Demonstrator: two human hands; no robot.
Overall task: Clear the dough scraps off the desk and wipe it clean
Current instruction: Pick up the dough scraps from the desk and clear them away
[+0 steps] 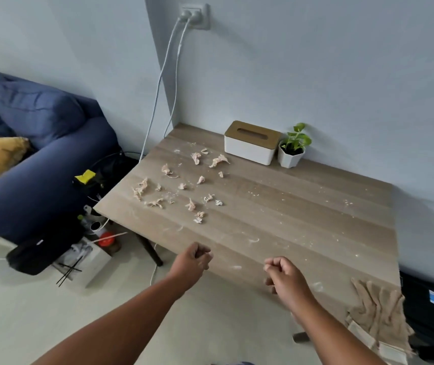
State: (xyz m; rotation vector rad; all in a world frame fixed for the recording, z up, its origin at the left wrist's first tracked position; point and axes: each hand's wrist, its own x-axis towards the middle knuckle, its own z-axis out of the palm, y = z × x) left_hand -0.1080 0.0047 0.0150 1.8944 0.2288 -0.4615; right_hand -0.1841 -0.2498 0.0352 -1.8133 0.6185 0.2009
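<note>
Dough scraps (pixel 194 158) untouched; both hands' fingers (pixel 202 255) curled, empty.

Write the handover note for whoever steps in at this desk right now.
Left hand: fingers curled, holding nothing, over the desk's near edge.
Right hand: fingers curled, nothing visibly held, also over the near edge.
Pale pinkish dough scraps: scattered on the far left part of the light wooden desk, with floury smears across it.
Beige crumpled cloth: on the near right corner, untouched.
Done: nothing visibly.
Left: gather the scraps, then wipe.
</note>
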